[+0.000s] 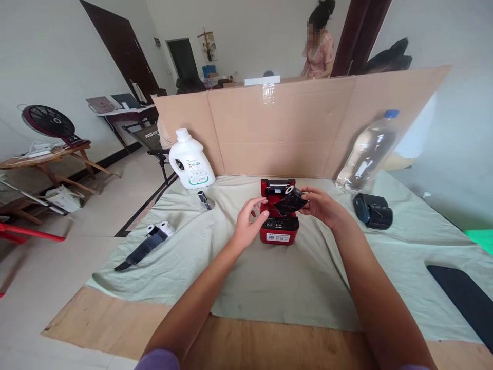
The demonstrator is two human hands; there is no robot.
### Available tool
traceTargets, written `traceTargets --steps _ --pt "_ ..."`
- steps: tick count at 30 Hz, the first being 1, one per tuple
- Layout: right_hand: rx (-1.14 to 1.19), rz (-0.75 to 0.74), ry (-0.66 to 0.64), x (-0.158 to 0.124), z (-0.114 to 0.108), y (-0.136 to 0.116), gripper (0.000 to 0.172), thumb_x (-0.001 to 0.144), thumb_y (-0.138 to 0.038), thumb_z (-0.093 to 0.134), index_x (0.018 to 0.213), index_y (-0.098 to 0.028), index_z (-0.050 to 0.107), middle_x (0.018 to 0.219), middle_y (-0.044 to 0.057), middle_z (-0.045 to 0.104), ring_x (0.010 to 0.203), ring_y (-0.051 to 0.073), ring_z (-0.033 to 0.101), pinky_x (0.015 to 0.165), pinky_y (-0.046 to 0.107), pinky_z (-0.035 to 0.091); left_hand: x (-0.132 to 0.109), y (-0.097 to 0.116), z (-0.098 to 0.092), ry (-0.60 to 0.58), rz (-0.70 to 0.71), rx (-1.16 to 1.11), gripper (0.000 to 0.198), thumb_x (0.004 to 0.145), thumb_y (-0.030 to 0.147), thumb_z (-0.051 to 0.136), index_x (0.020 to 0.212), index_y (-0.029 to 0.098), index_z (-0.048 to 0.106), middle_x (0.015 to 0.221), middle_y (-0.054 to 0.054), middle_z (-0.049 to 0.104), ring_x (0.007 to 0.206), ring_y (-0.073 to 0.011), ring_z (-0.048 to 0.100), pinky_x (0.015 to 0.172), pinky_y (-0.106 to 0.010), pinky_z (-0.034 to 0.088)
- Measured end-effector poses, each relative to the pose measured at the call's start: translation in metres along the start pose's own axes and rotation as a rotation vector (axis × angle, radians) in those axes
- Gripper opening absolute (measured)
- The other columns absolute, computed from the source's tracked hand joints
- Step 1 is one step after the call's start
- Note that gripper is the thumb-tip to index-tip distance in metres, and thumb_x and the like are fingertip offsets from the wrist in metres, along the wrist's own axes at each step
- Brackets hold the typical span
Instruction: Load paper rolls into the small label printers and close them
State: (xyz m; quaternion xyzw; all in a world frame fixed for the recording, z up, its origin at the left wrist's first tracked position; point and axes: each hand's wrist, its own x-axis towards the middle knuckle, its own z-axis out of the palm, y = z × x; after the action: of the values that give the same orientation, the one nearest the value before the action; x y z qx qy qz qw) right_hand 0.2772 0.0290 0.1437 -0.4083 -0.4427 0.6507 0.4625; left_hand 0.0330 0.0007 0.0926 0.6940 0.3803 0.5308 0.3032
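A small red and black printer (279,235) sits on the green cloth with its lid raised. My right hand (319,206) holds a roll of black ribbon (291,200) over the printer's open compartment, pinched at the roll's right end. A loose black length hangs from the roll toward the lower left. At the printer's left side, my left hand (251,220) has its fingers apart and nothing in them, with the fingertips close to the compartment's edge.
Left on the cloth (185,272) are black-and-white rolls (157,231), a small roll (204,200) and a white jug (192,162). Right are a water bottle (367,154), a black device (373,210) and a dark flat object (462,298). Behind cardboard (277,133) stands a person (319,54).
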Motion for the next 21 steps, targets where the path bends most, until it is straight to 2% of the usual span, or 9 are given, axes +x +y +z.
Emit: traceTargets --steps 2,5,7,10,13,15,18,21 --pt "-0.077 0.027 -0.088 0.002 0.004 0.004 0.029 0.067 -0.027 0.077 0.088 -0.023 0.058 0.071 -0.002 0.064 0.062 0.015 0.063 0.053 0.026 0.041 0.011 0.017 0.002 -0.118 -0.042 0.054 0.034 0.091 0.035 0.062 0.122 0.022 0.061 0.122 -0.009 0.065 0.105 -0.0196 0.06 0.087 -0.03 0.045" --pt "-0.17 -0.03 -0.17 0.001 0.013 0.007 0.029 0.07 -0.031 0.075 0.091 -0.023 0.056 0.071 -0.002 0.063 0.061 0.016 0.063 0.053 0.025 0.038 0.021 0.032 0.01 -0.223 -0.132 0.15 0.026 0.085 0.039 0.067 0.103 0.02 0.066 0.097 -0.004 0.068 0.091 -0.0191 0.062 0.078 -0.028 0.045" --pt "-0.255 -0.114 -0.133 0.001 0.017 0.01 0.028 0.071 -0.031 0.072 0.091 -0.023 0.056 0.075 -0.002 0.064 0.062 0.014 0.061 0.054 0.025 0.038 0.023 0.033 0.014 -0.25 -0.186 0.168 0.023 0.086 0.041 0.064 0.085 0.018 0.063 0.076 0.0 0.062 0.076 -0.0159 0.059 0.067 -0.025 0.042" --pt "-0.468 -0.232 0.008 0.006 0.017 0.019 0.024 0.071 -0.025 0.067 0.091 -0.023 0.055 0.09 -0.001 0.065 0.065 0.013 0.058 0.058 0.027 0.043 0.02 0.027 0.017 -0.326 -0.326 0.041 0.027 0.086 0.042 0.063 0.076 0.017 0.056 0.07 0.002 0.06 0.066 -0.0133 0.057 0.06 -0.023 0.039" --pt "-0.753 -0.297 0.108 0.015 0.014 0.031 0.025 0.072 -0.018 0.062 0.097 -0.022 0.059 0.101 0.002 0.068 0.074 0.016 0.06 0.069 0.031 0.049 0.017 0.027 0.012 -0.446 -0.561 -0.031 0.026 0.083 0.042 0.065 0.086 0.018 0.056 0.065 0.002 0.061 0.055 -0.0125 0.056 0.055 -0.024 0.04" --pt "-0.9 -0.318 0.132 0.02 0.014 0.037 0.03 0.075 -0.016 0.06 0.104 -0.022 0.062 0.107 0.004 0.07 0.086 0.019 0.064 0.08 0.034 0.05 0.016 0.032 0.005 -0.473 -0.664 -0.001 0.028 0.083 0.038 0.066 0.098 0.017 0.055 0.064 0.003 0.062 0.048 -0.0111 0.052 0.054 -0.024 0.039" --pt "-1.062 -0.324 0.112 0.024 0.018 0.041 0.034 0.082 -0.015 0.057 0.114 -0.022 0.065 0.114 0.006 0.072 0.099 0.022 0.065 0.087 0.035 0.049 0.016 0.041 -0.008 -0.472 -0.683 0.036 0.046 0.083 0.032 0.065 0.123 0.018 0.048 0.073 0.002 0.068 0.05 -0.0109 0.052 0.056 -0.025 0.041" --pt "-1.277 -0.307 0.082 0.028 0.029 0.039 0.033 0.085 -0.015 0.055 0.116 -0.021 0.067 0.114 0.008 0.072 0.102 0.024 0.065 0.086 0.034 0.048 0.016 0.041 -0.015 -0.482 -0.664 0.065 0.062 0.083 0.032 0.066 0.139 0.019 0.042 0.078 -0.001 0.072 0.061 -0.0144 0.057 0.056 -0.025 0.04"
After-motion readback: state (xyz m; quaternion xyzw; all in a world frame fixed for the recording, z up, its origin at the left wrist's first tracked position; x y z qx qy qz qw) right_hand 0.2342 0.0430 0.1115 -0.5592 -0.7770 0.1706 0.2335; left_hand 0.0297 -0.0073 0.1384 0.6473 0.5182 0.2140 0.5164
